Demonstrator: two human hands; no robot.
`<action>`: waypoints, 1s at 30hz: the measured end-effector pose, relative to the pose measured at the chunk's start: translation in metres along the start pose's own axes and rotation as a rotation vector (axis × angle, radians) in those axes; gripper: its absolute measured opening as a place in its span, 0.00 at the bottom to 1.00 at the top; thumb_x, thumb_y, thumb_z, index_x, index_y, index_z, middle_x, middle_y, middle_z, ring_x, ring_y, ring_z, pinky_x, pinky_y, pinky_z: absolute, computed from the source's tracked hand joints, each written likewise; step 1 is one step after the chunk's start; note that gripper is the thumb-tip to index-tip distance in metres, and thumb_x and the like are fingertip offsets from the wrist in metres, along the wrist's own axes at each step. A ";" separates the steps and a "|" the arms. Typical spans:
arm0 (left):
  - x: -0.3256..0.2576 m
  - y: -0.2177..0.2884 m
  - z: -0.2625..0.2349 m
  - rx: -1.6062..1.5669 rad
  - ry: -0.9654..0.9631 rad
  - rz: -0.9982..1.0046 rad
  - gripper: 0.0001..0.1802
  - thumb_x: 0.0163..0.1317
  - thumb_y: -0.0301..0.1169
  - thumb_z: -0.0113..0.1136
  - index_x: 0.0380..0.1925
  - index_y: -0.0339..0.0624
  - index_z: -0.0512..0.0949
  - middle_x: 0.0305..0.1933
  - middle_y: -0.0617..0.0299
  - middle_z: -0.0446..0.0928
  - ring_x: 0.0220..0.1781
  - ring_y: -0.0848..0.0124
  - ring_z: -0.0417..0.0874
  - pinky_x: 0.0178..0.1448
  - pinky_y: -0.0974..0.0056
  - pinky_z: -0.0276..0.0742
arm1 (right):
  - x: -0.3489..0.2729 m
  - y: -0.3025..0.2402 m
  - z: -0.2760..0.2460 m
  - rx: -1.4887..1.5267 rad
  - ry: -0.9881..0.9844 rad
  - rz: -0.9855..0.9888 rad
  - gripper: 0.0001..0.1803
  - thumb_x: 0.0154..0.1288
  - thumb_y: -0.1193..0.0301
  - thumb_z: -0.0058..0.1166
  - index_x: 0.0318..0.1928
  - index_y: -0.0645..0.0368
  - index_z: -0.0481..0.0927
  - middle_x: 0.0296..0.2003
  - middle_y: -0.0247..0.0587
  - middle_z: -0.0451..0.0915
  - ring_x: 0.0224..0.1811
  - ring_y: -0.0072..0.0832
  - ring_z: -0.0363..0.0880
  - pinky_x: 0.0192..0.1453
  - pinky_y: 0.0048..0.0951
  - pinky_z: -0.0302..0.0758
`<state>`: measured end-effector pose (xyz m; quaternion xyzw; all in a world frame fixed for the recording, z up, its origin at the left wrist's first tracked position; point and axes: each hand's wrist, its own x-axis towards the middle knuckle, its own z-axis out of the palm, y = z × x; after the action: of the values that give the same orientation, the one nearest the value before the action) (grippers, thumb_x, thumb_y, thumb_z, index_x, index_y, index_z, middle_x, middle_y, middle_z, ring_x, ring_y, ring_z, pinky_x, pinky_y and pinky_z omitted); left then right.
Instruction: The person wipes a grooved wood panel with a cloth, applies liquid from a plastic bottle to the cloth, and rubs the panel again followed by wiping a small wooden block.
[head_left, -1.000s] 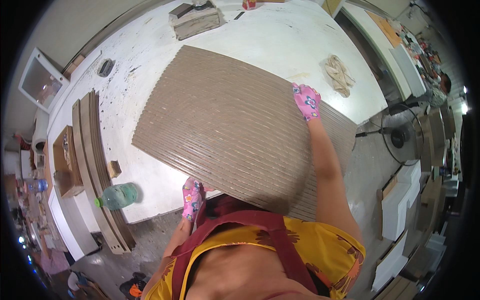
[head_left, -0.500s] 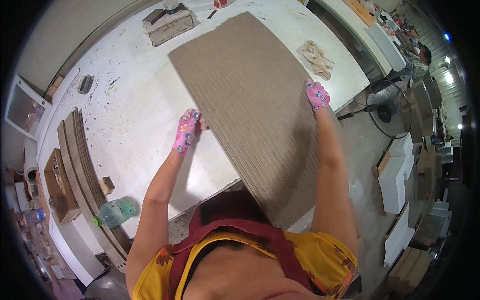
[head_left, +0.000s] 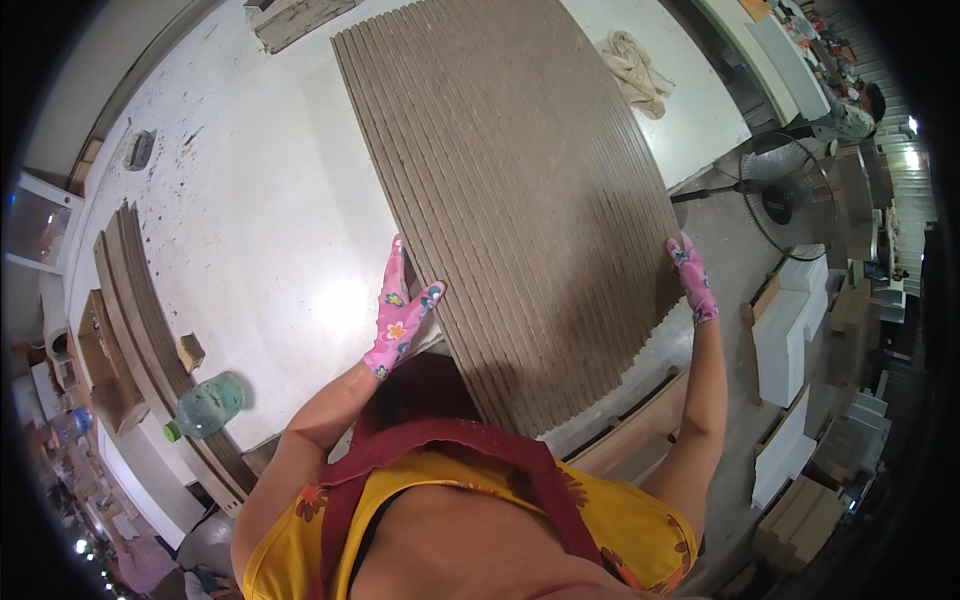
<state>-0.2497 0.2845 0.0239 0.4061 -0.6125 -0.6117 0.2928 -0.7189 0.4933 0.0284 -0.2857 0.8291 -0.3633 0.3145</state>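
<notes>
White surface (head_left: 270, 200), dark flecks at left, spreads across my view. Brown ribbed panel (head_left: 500, 200) extends over it, near end past front edge. Fan (head_left: 785, 195) beyond right corner. Pink-gloved left hand (head_left: 405, 305) holds panel's left edge, thumb over it. Right hand (head_left: 692, 280), also gloved, touches right edge; I can't tell how closed. Green-capped bottle (head_left: 212, 405) on its side, left. Small block (head_left: 189, 352) just beside.
</notes>
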 end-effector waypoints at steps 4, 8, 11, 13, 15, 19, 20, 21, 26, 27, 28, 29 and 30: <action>0.006 0.009 -0.002 -0.088 -0.003 -0.054 0.52 0.55 0.34 0.69 0.70 0.28 0.45 0.75 0.45 0.46 0.78 0.60 0.45 0.78 0.60 0.40 | -0.012 -0.031 0.019 -0.236 0.166 0.046 0.26 0.69 0.55 0.50 0.59 0.62 0.72 0.49 0.48 0.80 0.51 0.38 0.78 0.56 0.31 0.70; 0.023 0.003 -0.012 -0.015 -0.019 0.011 0.53 0.54 0.37 0.71 0.70 0.28 0.47 0.75 0.46 0.47 0.78 0.61 0.45 0.78 0.61 0.40 | -0.012 -0.033 0.026 -0.302 0.237 0.081 0.36 0.67 0.52 0.52 0.63 0.70 0.66 0.58 0.54 0.74 0.62 0.39 0.71 0.64 0.30 0.64; 0.046 0.002 -0.021 0.073 -0.036 0.032 0.53 0.53 0.39 0.71 0.70 0.29 0.48 0.75 0.47 0.48 0.78 0.61 0.46 0.78 0.61 0.41 | -0.008 -0.008 0.024 -0.285 0.247 0.077 0.35 0.66 0.50 0.52 0.61 0.67 0.69 0.55 0.56 0.76 0.60 0.44 0.73 0.63 0.33 0.66; 0.060 0.005 -0.030 0.105 -0.048 0.045 0.53 0.53 0.40 0.71 0.70 0.32 0.48 0.75 0.47 0.50 0.77 0.61 0.49 0.77 0.62 0.44 | -0.010 -0.011 0.029 -0.286 0.272 0.067 0.34 0.66 0.49 0.51 0.60 0.66 0.70 0.54 0.57 0.77 0.58 0.46 0.74 0.62 0.34 0.67; 0.076 0.006 -0.042 0.145 -0.069 0.096 0.53 0.53 0.41 0.71 0.71 0.35 0.49 0.74 0.47 0.53 0.75 0.61 0.54 0.76 0.61 0.48 | -0.020 -0.020 0.046 -0.319 0.339 0.062 0.35 0.66 0.50 0.52 0.60 0.67 0.70 0.54 0.58 0.77 0.58 0.47 0.74 0.62 0.34 0.67; 0.128 0.017 -0.068 0.159 -0.163 0.012 0.50 0.55 0.39 0.68 0.71 0.35 0.49 0.74 0.48 0.54 0.75 0.64 0.54 0.75 0.65 0.50 | -0.041 -0.017 0.077 -0.376 0.438 0.016 0.35 0.66 0.49 0.51 0.57 0.70 0.70 0.52 0.62 0.76 0.57 0.51 0.74 0.60 0.37 0.67; 0.143 0.026 -0.075 0.071 -0.225 -0.057 0.48 0.57 0.36 0.66 0.71 0.35 0.49 0.73 0.48 0.55 0.74 0.66 0.55 0.74 0.66 0.52 | -0.050 -0.031 0.082 -0.302 0.306 0.103 0.35 0.66 0.48 0.51 0.56 0.71 0.70 0.52 0.65 0.75 0.57 0.53 0.73 0.60 0.39 0.67; 0.158 0.032 -0.085 -0.018 -0.286 -0.125 0.46 0.58 0.34 0.65 0.71 0.35 0.49 0.73 0.49 0.56 0.74 0.67 0.56 0.73 0.67 0.55 | -0.060 -0.037 0.094 -0.206 0.287 0.056 0.35 0.65 0.49 0.52 0.57 0.71 0.69 0.53 0.65 0.74 0.58 0.54 0.72 0.60 0.39 0.67; 0.218 0.027 -0.162 0.312 -0.136 0.125 0.40 0.62 0.35 0.60 0.70 0.35 0.53 0.72 0.50 0.60 0.71 0.65 0.62 0.71 0.66 0.58 | -0.099 -0.081 0.166 -0.110 0.112 -0.023 0.40 0.63 0.54 0.58 0.61 0.77 0.62 0.54 0.65 0.74 0.58 0.48 0.74 0.61 0.35 0.68; 0.247 0.015 -0.119 0.382 -0.199 0.143 0.40 0.63 0.36 0.60 0.70 0.35 0.54 0.72 0.50 0.59 0.72 0.65 0.61 0.72 0.66 0.56 | -0.127 -0.069 0.165 -0.108 0.238 0.018 0.40 0.63 0.54 0.58 0.62 0.75 0.61 0.53 0.65 0.74 0.58 0.49 0.74 0.61 0.35 0.68; 0.255 0.023 -0.111 0.497 -0.187 0.163 0.39 0.63 0.37 0.60 0.69 0.35 0.55 0.72 0.50 0.59 0.73 0.65 0.60 0.74 0.66 0.53 | -0.140 -0.055 0.170 -0.057 0.234 0.033 0.41 0.63 0.54 0.58 0.64 0.73 0.60 0.53 0.64 0.75 0.58 0.49 0.74 0.61 0.36 0.69; 0.252 0.016 -0.125 0.490 -0.166 0.189 0.37 0.64 0.39 0.58 0.69 0.37 0.57 0.71 0.51 0.61 0.72 0.64 0.61 0.73 0.65 0.55 | -0.154 -0.084 0.172 -0.027 0.121 0.153 0.41 0.63 0.54 0.58 0.65 0.72 0.59 0.53 0.62 0.75 0.57 0.45 0.75 0.60 0.35 0.69; 0.221 0.008 -0.191 0.522 -0.049 0.199 0.35 0.65 0.41 0.56 0.68 0.38 0.58 0.70 0.51 0.63 0.71 0.63 0.63 0.72 0.65 0.58 | -0.151 -0.096 0.188 0.012 -0.003 0.077 0.39 0.64 0.54 0.57 0.64 0.71 0.61 0.52 0.61 0.77 0.56 0.44 0.76 0.59 0.34 0.70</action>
<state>-0.1981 -0.0028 0.0165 0.3906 -0.7932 -0.4110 0.2220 -0.4620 0.4644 0.0499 -0.2522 0.8369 -0.3554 0.3311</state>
